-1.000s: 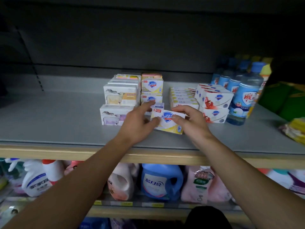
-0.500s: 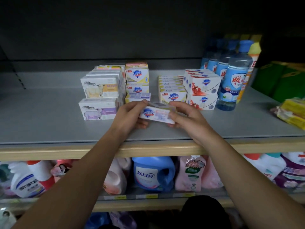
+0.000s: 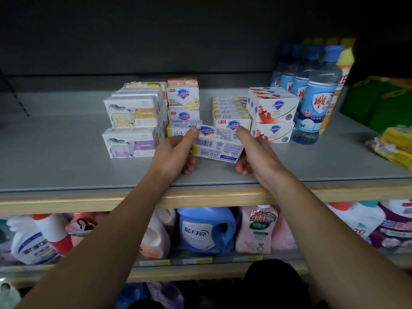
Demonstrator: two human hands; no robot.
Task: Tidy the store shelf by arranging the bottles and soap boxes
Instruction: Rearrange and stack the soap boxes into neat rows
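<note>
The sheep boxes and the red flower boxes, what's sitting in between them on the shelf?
Head view: yellow soap boxes in two rows, and one more soap box held out front by both hands.

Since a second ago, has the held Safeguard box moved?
Yes. The soap box has tipped back, barcode side up, lifted against the lemon stack behind it.

Soap box (image 3: 217,145) in hands: printed cardboard, slight sheen. Sheep-print boxes (image 3: 131,128) same, matt white. Shelf (image 3: 55,157) deck smooth matt grey, looks like painted metal; front lip (image 3: 200,198) light wood-look, matt. Water bottles (image 3: 316,103): clear glossy plastic, paper-like blue labels. Detergent jug (image 3: 206,230) below: glossy blue plastic. Yellow packs (image 3: 394,146) far right: shiny plastic wrap
</note>
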